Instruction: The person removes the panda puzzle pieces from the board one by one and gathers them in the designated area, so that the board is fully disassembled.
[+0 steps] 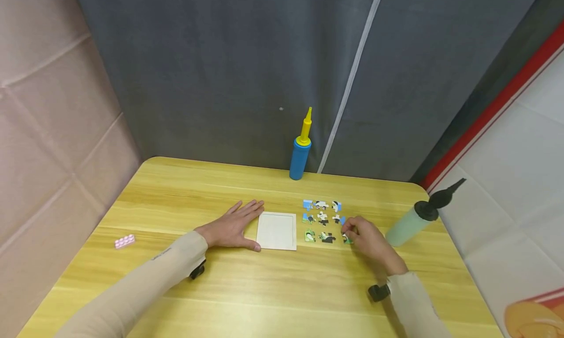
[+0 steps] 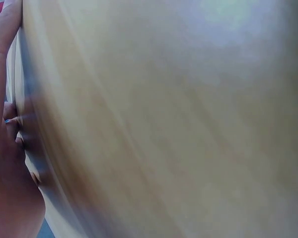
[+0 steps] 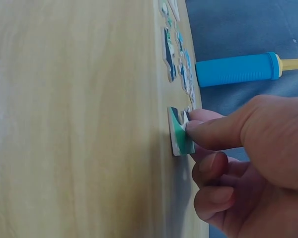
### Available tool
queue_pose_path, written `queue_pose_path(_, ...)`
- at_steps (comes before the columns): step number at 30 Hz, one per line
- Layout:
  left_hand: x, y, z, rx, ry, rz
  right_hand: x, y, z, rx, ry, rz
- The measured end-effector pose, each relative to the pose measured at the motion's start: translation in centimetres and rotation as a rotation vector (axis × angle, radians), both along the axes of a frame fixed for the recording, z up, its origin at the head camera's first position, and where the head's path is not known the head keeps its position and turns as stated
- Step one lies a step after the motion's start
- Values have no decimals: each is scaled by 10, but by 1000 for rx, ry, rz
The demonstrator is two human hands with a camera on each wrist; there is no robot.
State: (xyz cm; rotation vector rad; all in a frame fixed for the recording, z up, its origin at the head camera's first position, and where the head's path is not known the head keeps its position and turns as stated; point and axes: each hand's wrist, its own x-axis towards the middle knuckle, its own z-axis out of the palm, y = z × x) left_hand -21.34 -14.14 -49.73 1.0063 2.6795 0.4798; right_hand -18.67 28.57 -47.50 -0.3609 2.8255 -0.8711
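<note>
My left hand lies with straight, spread fingers on the table, at the left edge of a pale square puzzle tray. Only part of that hand shows in the left wrist view. Between thumb and index finger my right hand pinches a green, black and white corner puzzle piece, its other fingers curled. In the right wrist view that piece is tilted a little against the tabletop. Other puzzle pieces lie apart in rows between the tray and the right hand, with panda-like black and white patches on blue and green.
A blue hand pump with a yellow nozzle stands at the table's back edge. On the right, a light green pump bottle with a black top stands close beyond the right hand. A pink toy brick lies far left on the wooden table.
</note>
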Motion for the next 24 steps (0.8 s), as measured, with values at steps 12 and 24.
queue_pose_path(12,-2,1,0,-4,-7,-9,0,-1,1,-5,28,-20)
queue_pose_path(24,0,-9,11,51,-74,27,-6,-17,18,39,56,37)
